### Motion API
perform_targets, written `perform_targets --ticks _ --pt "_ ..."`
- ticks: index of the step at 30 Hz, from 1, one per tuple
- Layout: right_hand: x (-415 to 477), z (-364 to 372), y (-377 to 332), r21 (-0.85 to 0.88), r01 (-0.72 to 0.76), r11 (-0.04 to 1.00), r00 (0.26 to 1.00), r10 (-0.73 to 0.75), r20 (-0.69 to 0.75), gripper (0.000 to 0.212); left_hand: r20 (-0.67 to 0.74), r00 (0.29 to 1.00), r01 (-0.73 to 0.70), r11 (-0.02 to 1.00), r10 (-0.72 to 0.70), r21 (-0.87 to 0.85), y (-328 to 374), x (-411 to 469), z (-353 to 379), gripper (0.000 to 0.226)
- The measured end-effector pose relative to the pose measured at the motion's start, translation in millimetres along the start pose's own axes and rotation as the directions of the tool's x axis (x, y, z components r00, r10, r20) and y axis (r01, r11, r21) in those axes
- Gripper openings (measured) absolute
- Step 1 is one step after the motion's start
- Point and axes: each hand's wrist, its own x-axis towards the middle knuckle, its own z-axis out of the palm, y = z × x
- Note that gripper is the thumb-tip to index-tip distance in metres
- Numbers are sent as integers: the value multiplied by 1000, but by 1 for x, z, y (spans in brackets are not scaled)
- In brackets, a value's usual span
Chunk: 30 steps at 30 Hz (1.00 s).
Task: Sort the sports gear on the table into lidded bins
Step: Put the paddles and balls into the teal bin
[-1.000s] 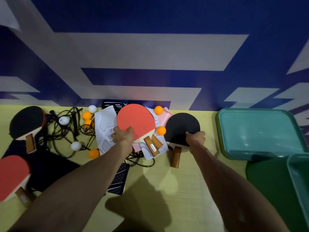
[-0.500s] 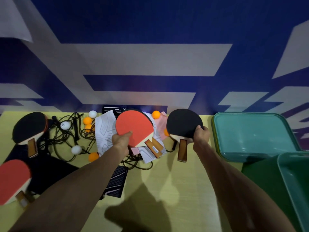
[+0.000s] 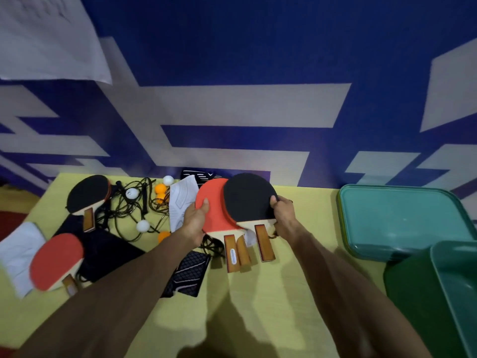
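I see left hand (image 3: 196, 220) fingers pinching red paddle (image 3: 213, 202) | right hand (image 3: 282, 213) fingers pinching black paddle (image 3: 247, 197), overlapping | handles (image 3: 264, 242) toward frame bottom | teal bin lid (image 3: 402, 220) frame-right, right hand nearer

A yellow table (image 3: 296, 280) stood against a dark blue wall (image 3: 258, 47) marked with pale angular bands. Above the table's left end, a white sheet (image 3: 46, 34) hung on the wall. Left of the table, dark red floor (image 3: 10, 220) showed. Shadows fell across the table's near edge.
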Motion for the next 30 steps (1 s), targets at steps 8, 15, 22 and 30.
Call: perform_targets --ticks 8,15,22,30 --pt "-48 27 5 -181 156 971 988 -150 47 33 -23 1000 1 998 -3 -68 -11 -43 -9 43" --pt "-85 27 17 -10 131 991 991 -131 16 34 73 997 1 998 4 -64 -3 -78 -9 50" --pt "-125 30 16 122 96 988 995 -94 -24 42 260 955 -178 976 140 128 13 -77 -30 58" --pt "-157 4 16 177 51 983 993 -31 -116 40 269 953 -207 947 139 244 6 -89 -15 62"
